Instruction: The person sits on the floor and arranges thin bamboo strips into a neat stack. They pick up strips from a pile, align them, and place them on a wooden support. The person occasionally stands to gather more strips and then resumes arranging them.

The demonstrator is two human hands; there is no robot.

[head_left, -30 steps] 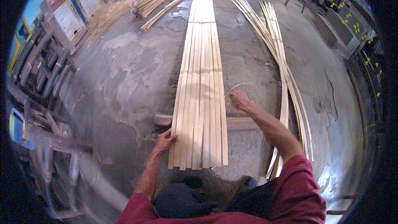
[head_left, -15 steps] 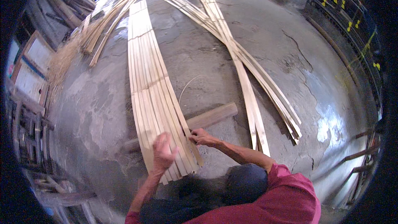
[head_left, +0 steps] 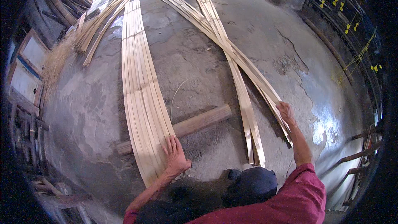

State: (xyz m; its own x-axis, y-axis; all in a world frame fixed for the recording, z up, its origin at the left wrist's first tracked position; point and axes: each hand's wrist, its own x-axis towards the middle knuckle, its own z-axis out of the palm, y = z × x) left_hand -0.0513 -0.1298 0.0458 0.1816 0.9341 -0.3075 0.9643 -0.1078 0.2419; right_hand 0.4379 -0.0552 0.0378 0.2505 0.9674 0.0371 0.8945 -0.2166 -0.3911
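Several long pale bamboo strips (head_left: 141, 87) lie side by side on the floor in a flat row, their near ends partly behind my left arm. My left hand (head_left: 176, 157) rests flat on the right edge of the row, fingers stretched out. Over to the right, two bundles of similar strips (head_left: 227, 45) cross each other in an X. My right hand (head_left: 285, 112) is closed around a bamboo strip (head_left: 267, 89) near the near end of the right-slanting bundle. Its fingers are slightly blurred.
A round wooden pole (head_left: 203, 120) lies crosswise beneath the row. Behind it a thin curved strip (head_left: 174, 95) rests on the floor. More strips (head_left: 103, 20) and pale shavings (head_left: 62, 62) are at the far left. Wooden frames (head_left: 37, 141) stand along the left edge.
My right hand has left the row's right edge and swung right to the crossed bundles, where a strip now reaches farther back. My left hand has shifted right and settled flat on the row.
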